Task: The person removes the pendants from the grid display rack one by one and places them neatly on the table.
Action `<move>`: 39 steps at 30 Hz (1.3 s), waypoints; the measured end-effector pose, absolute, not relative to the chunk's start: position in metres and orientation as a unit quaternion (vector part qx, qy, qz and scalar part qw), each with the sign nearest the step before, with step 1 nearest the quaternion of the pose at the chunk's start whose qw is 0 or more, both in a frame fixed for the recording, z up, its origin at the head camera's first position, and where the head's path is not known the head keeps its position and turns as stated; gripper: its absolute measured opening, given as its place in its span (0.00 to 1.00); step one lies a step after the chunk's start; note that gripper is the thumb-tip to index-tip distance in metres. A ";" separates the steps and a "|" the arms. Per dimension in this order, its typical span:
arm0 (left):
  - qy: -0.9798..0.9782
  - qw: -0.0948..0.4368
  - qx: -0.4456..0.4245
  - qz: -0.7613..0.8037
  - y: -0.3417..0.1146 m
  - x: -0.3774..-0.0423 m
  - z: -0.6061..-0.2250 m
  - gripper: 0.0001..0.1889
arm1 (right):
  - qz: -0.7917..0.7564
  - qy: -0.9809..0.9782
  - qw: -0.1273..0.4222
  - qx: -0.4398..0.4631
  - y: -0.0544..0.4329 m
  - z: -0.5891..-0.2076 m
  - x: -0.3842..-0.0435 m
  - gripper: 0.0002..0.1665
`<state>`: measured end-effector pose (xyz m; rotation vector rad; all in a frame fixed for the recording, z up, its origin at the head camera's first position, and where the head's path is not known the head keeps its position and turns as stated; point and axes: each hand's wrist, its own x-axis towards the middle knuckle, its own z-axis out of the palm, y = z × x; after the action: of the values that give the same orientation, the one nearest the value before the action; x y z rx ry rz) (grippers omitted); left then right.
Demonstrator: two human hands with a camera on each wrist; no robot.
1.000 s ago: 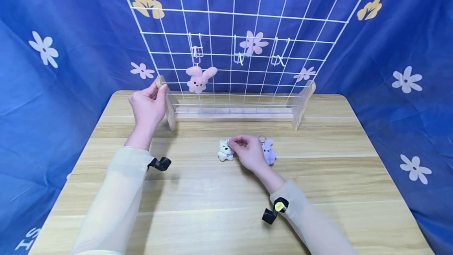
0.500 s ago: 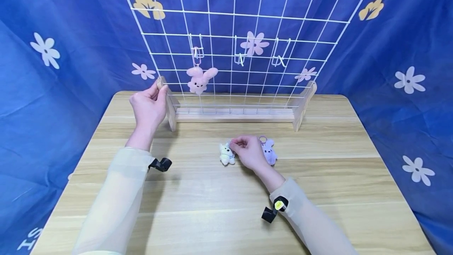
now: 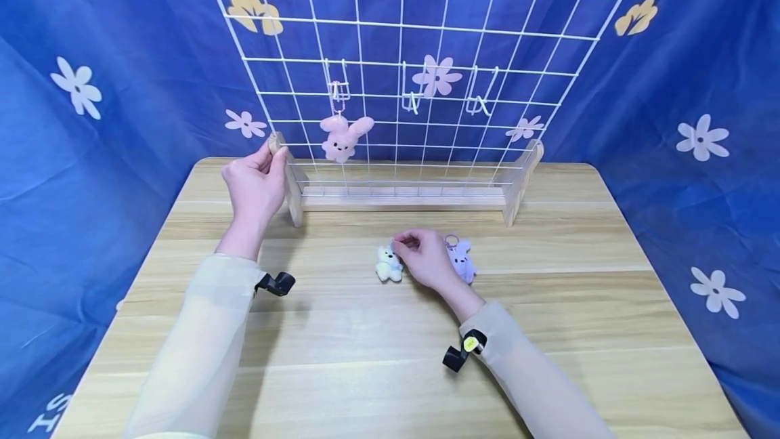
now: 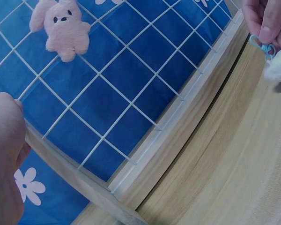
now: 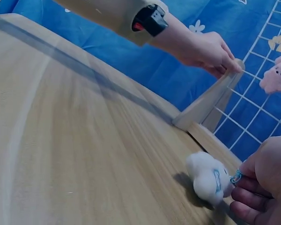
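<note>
My left hand grips the top of the left wooden upright of a white wire grid rack. With thumb and fingers my right hand pinches the light blue loop of a white plush dog keychain. The plush hangs close over the table, its shadow beside it. Just right of that hand lies a lilac plush bunny keychain with a ring at its top, partly covered by the hand. A pink plush bunny hangs by a bead chain from the grid's left hook.
Two more white hooks sit on the grid, a middle hook and a right hook, with nothing hung on them. The rack's wooden base runs along the back of the wooden table. Blue flowered cloth surrounds the table.
The white plush dog has swung and turned on its loop, first tilting, then hanging straighter. My right hand has risen slightly. The left hand stays on the upright.
</note>
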<state>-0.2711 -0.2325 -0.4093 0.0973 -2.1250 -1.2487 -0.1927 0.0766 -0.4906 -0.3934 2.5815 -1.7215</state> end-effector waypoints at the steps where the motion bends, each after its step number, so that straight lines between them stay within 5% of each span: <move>1: -0.813 0.331 0.038 -0.478 -0.233 -0.271 -0.409 0.16 | -0.550 0.826 0.004 -0.125 0.076 -0.492 -0.194 0.04; 20: -0.809 0.334 0.034 -0.482 -0.231 -0.270 -0.407 0.15 | -0.577 0.813 0.002 -0.082 0.064 -0.501 -0.214 0.07; 39: -0.814 0.338 0.031 -0.471 -0.232 -0.269 -0.404 0.15 | -0.646 0.753 -0.028 -0.118 0.072 -0.453 -0.222 0.07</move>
<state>-0.2691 -0.2323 -0.4038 0.0816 -2.1209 -1.2267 -0.2225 0.0720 -0.4529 -0.3786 2.4101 -2.0681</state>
